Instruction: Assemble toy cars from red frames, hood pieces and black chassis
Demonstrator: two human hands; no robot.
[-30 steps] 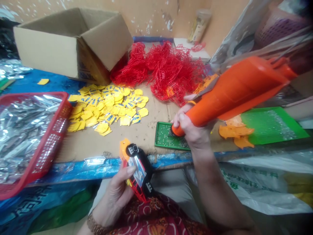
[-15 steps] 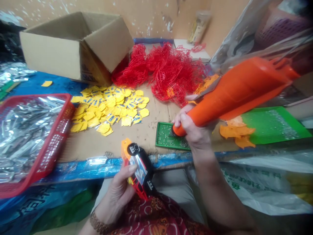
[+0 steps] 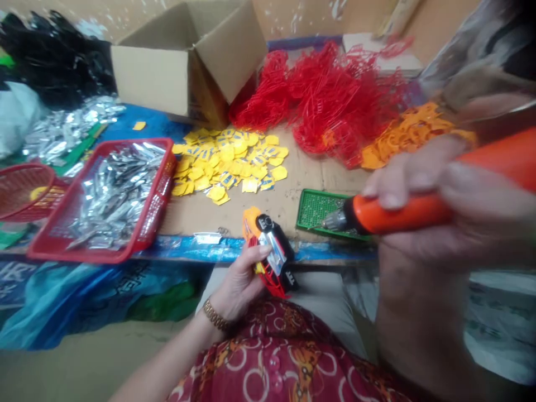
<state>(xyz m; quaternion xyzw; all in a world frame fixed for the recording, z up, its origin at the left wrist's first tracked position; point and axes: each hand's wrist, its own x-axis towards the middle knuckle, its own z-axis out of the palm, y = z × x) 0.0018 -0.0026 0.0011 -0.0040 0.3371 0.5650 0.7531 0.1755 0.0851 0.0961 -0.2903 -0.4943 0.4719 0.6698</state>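
Note:
My left hand [image 3: 245, 273] is closed around a toy car [image 3: 274, 254] with black wheels, an orange end, a silver side and red frame parts. It is held over my lap at the table's front edge. My right hand [image 3: 422, 190] grips an orange electric screwdriver [image 3: 402, 213], blurred by motion and close to the camera. The tool's metal tip points left, over a small green tray [image 3: 320, 207] of tiny metal screws. Whether the tip touches the screws I cannot tell.
Yellow pieces [image 3: 230, 159] lie mid-table, with red plastic frames [image 3: 330, 100] and orange parts [image 3: 402, 134] behind. A red basket [image 3: 165, 195] of silver parts stands left. An open cardboard box [image 3: 151, 72] is at the back. Blue tape [image 3: 326, 254] covers the front edge.
The view has shifted left, so things appear further right. The screwdriver has tilted from steep to nearly level, its tip still by the green tray. The left hand still holds the toy car.

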